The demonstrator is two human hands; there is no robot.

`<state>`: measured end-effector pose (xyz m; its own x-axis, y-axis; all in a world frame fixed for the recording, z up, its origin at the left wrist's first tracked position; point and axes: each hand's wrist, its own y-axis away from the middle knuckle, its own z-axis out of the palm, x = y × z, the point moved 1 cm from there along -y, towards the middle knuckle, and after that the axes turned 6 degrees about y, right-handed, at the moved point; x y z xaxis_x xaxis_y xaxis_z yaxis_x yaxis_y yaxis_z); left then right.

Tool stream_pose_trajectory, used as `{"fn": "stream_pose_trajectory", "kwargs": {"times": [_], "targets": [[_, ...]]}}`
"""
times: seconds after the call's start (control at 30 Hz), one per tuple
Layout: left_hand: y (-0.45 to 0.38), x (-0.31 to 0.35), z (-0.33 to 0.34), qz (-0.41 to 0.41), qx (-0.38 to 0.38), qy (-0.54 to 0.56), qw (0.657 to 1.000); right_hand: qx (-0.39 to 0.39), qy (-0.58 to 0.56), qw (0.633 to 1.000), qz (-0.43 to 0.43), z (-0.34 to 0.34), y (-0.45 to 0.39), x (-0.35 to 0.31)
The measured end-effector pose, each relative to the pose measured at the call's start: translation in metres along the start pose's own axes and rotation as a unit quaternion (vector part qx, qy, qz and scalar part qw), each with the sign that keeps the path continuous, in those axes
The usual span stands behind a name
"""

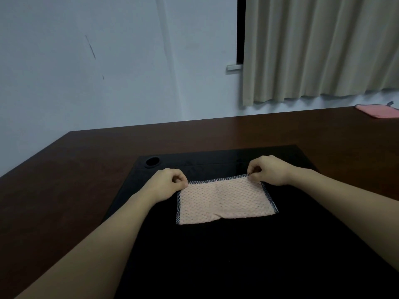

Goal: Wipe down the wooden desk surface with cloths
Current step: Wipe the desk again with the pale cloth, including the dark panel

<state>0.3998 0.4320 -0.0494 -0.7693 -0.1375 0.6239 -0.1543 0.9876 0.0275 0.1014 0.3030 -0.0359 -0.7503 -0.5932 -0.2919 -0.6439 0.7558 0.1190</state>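
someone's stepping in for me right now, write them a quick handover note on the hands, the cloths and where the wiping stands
Left hand: pinches the far left corner of the peach cloth.
Right hand: pinches the far right corner of the same cloth.
The cloth lies flat on the black mat, which covers the middle of the wooden desk. A second pink cloth lies at the far right edge of the desk, untouched.
Done: cloth laid out, both far corners held.
Left: wiping the bare wood; nothing here shows any of it wiped yet.

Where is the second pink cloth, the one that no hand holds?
In the head view, the spare cloth lies at the far right edge of the desk, just below the curtain.
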Motion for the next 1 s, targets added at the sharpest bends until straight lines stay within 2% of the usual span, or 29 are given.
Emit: {"fn": "stream_pose_trajectory", "kwargs": {"times": [0.4,0.57,0.67,0.8,0.9,1.0], "targets": [[0.005,0.015,0.003,0.051,0.01,-0.038,0.998,-0.032,-0.01,0.998,0.048,-0.007,-0.001,-0.01],[0.011,0.014,0.001,0.042,0.018,-0.042,0.998,-0.035,-0.101,0.992,0.065,-0.011,0.007,-0.016],[0.017,0.012,0.0,0.036,0.023,-0.04,0.998,-0.07,-0.129,0.982,0.115,-0.015,0.013,-0.017],[0.025,0.009,-0.002,0.033,0.026,-0.031,0.999,-0.144,-0.073,0.976,0.149,-0.017,0.022,-0.012],[0.03,0.009,-0.003,0.033,0.03,-0.021,0.999,-0.125,-0.069,0.978,0.151,-0.016,0.027,-0.012],[0.036,0.008,-0.004,0.034,0.035,-0.02,0.999,-0.091,-0.131,0.974,0.163,-0.015,0.033,-0.019]]}}
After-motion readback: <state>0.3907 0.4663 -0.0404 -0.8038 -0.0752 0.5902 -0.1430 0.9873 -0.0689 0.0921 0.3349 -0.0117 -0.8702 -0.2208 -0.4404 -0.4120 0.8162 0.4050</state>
